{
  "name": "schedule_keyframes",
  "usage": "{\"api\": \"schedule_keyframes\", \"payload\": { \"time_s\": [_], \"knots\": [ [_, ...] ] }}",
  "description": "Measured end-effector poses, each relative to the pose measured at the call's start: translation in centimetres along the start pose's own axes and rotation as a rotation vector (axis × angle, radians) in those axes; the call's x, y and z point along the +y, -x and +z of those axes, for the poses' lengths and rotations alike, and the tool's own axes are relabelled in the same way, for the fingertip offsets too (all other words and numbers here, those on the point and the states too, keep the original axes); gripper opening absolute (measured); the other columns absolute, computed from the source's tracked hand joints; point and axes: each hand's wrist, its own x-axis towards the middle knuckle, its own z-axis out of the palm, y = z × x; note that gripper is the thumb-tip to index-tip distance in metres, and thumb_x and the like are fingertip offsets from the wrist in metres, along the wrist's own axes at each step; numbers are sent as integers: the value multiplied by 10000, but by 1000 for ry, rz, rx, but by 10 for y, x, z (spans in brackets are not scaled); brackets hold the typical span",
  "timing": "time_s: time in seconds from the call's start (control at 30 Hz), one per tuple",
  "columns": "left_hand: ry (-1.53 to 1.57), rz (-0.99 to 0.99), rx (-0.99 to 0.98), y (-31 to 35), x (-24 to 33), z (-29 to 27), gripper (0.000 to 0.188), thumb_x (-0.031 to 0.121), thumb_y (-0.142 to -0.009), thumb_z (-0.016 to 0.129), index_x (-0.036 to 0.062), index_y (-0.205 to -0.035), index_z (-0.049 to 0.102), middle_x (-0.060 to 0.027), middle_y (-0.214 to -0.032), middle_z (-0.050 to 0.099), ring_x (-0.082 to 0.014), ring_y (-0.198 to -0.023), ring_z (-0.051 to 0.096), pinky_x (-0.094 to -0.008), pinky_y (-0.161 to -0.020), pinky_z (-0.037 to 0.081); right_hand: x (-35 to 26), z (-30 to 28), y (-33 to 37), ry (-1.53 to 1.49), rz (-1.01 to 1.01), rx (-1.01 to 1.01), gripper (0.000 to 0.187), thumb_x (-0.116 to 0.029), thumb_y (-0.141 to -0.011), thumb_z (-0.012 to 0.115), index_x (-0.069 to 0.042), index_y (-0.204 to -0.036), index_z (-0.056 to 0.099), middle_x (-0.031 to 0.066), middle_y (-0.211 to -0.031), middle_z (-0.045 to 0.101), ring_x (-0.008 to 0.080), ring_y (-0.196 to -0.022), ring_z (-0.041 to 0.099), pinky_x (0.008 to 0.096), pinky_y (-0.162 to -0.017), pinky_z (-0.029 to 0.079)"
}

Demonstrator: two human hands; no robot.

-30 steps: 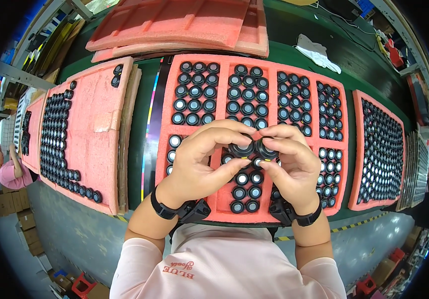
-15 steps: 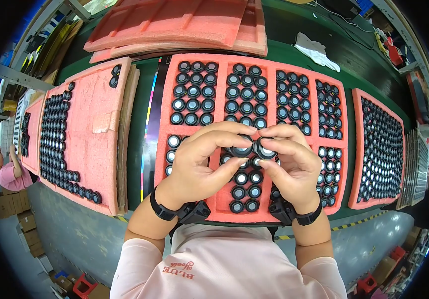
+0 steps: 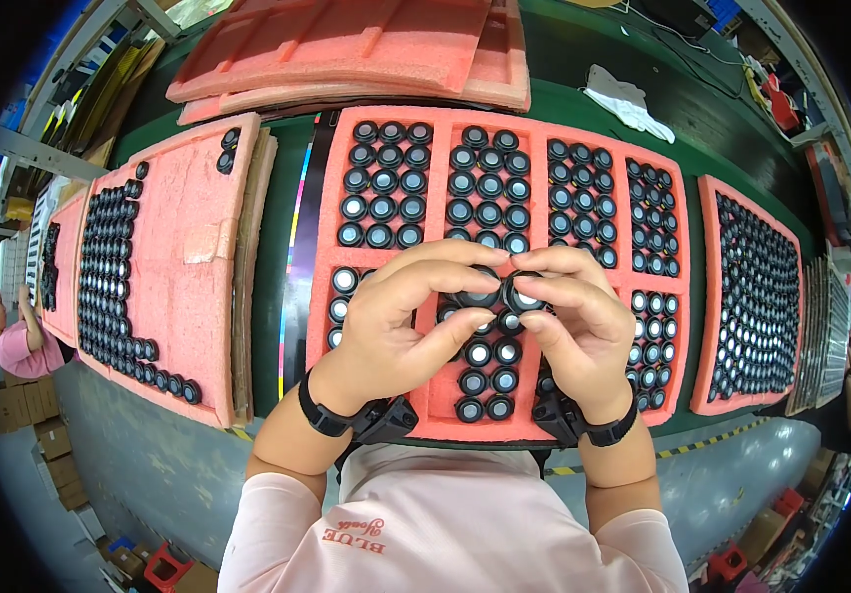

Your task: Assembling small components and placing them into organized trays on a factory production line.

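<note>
Above the middle of a pink foam tray, my two hands are close together, fingertips nearly touching. Pinched in the thumb and fingers of my left hand is a small round black part, which looks like a small speaker. My right hand grips a second round black part with a silvery centre, right beside the first. Rows of matching round parts fill the tray's compartments, most with a grey or silver disc facing up. My hands hide several in the middle.
A partly filled pink foam sheet lies at left, and a densely filled foam tray at right. Pink foam trays are stacked behind. White gloves rest on the green table. A person in pink is at far left.
Both hands stay almost in place. My right thumb and fingers have shifted slightly, and the part in them has turned a little.
</note>
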Motion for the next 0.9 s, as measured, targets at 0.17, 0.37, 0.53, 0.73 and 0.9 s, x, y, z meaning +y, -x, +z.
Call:
{"api": "schedule_keyframes", "payload": {
  "time_s": [0.17,0.37,0.53,0.73,0.9],
  "knots": [
    [65,-149,124,1,6,8,292,-101,-757,665,-25,-1036,618,-181,-1157,593,-240,-1022,606,-343,-870,501,1,5,0,-128,103,138,289,87,-754,672,26,-1035,648,157,-1149,559,223,-1016,589,320,-876,499],
    [-199,28,9,-2,6,0,267,-85,-743,683,-18,-998,641,-169,-1122,603,-220,-973,610,-320,-841,497,2,2,2,-25,98,68,279,115,-718,655,30,-983,654,146,-1123,579,224,-1050,578,320,-891,498],
    [-175,30,22,-2,3,1,259,-60,-735,708,-16,-983,648,-160,-1071,615,-218,-957,613,-312,-828,493,3,3,1,-25,79,71,274,93,-722,674,26,-987,656,136,-1105,582,209,-1012,582,306,-879,490],
    [-130,32,51,-2,0,1,255,8,-729,735,16,-973,663,-126,-1007,637,-220,-875,638,-305,-759,517,1,-2,2,3,158,21,279,67,-744,693,15,-1015,648,90,-1013,576,168,-913,579,285,-824,476],
    [-99,-80,47,0,-1,2,248,36,-740,747,20,-972,663,-103,-966,636,-203,-841,626,-294,-706,508,4,2,4,-222,255,72,317,64,-791,672,30,-1098,598,59,-975,557,131,-893,569,273,-782,475]
  ]
}}
